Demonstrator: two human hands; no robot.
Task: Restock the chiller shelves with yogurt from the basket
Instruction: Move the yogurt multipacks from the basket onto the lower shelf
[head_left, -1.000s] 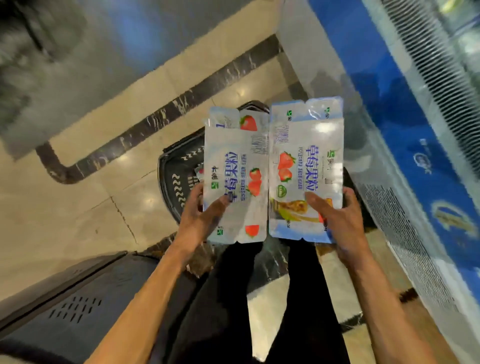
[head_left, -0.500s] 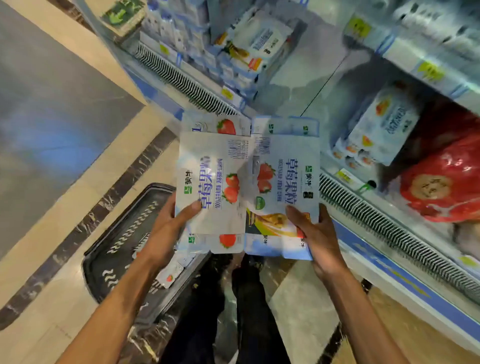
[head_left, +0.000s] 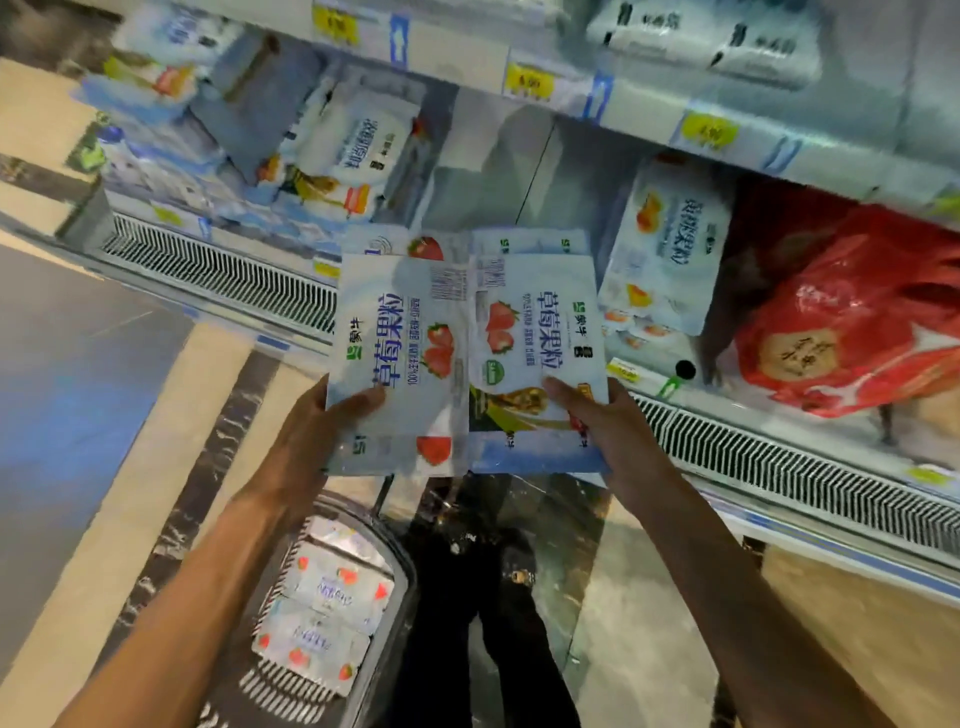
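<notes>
Two white strawberry yogurt multipacks are held side by side in front of the chiller. My left hand (head_left: 311, 436) grips the left yogurt pack (head_left: 400, 353) at its near left edge, thumb on top. My right hand (head_left: 608, 426) grips the right yogurt pack (head_left: 535, 343) at its near right corner. Both packs hover just before the lower chiller shelf (head_left: 498, 171), which has a bare gap behind them. The dark basket (head_left: 384, 566) sits on the floor below my left arm, with more strawberry yogurt packs (head_left: 322, 608) inside.
Peach yogurt packs (head_left: 670, 244) stand right of the gap, other yogurt packs (head_left: 358, 145) to its left. A red bag (head_left: 852, 322) lies further right. A vent grille (head_left: 779, 462) runs along the chiller's front edge. An upper shelf with price tags (head_left: 530, 83) overhangs.
Both hands have lifted the two packs from above the basket up to the chiller's lower shelf, and my view has swung from the floor to the shelves.
</notes>
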